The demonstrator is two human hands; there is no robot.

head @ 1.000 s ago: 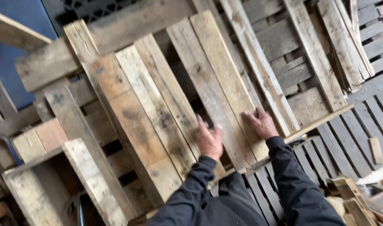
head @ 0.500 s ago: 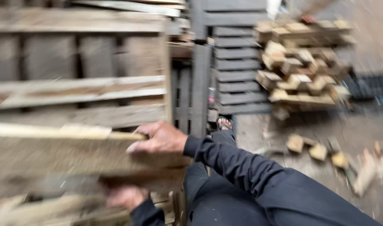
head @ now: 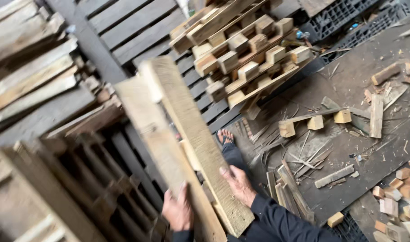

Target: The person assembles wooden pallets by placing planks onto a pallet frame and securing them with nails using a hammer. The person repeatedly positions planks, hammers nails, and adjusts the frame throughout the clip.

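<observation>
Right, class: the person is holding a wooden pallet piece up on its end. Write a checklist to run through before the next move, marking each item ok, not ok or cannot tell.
1. Left hand grips the pallet piece: ok, fingers wrap a board.
2. Right hand grips it too: ok, on the right board's edge.
3. Piece held steady: cannot tell, it is tilted and blurred.
4. Bare foot away from debris: not ok, splinters lie beside it.
5. Floor to the right free: not ok, wooden blocks and offcuts lie there.
6. Nails in boards: cannot tell.
</observation>
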